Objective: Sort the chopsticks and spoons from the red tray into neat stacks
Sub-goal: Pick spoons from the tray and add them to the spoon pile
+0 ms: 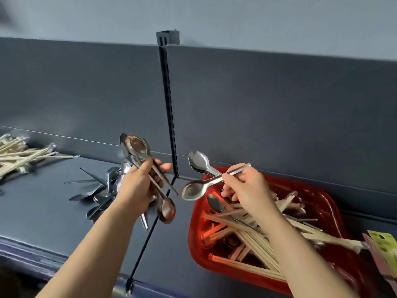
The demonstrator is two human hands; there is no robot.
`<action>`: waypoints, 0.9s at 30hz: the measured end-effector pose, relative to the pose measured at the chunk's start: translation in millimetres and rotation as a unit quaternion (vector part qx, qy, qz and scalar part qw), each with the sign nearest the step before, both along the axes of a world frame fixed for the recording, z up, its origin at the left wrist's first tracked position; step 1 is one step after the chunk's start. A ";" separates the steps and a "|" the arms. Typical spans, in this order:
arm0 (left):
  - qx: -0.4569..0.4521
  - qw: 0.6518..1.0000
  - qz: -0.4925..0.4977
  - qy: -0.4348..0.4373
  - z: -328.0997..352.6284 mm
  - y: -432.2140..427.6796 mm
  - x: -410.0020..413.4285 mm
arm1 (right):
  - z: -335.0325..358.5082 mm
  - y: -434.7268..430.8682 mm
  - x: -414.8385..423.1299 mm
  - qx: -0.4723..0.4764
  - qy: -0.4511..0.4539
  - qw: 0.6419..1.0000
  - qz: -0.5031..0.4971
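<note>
Spoons (pixel 192 191) jut left from grip of right hand (pixel 247 188)

One head-worn camera looks forward and down, close above the red tray (pixel 322 203).

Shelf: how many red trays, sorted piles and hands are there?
Red tray: 1
Sorted piles: 2, the chopstick pile and the spoon pile
Hands: 2, the left hand and the right hand, both gripping spoons
Total: 5
</note>
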State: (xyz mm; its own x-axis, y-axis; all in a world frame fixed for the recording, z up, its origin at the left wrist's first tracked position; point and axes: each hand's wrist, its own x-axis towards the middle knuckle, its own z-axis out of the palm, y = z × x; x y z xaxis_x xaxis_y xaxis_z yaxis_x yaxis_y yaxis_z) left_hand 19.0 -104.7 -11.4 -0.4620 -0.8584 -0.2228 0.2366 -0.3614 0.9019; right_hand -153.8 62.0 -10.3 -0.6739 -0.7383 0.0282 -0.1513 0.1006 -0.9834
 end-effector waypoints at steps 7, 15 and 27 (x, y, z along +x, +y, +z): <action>0.002 0.995 0.026 -0.095 -15.1 -81.4 68.3 | -24.6 -95.4 67.1 0.031 0.024 0.999 -0.002; -0.038 0.972 -0.040 -0.229 -55.6 -160.3 90.8 | -75.3 -178.3 115.3 0.114 0.010 0.990 -0.084; -0.297 0.851 -0.094 -0.424 -84.5 -191.5 88.1 | -109.1 -194.3 143.0 0.159 0.046 0.977 -0.137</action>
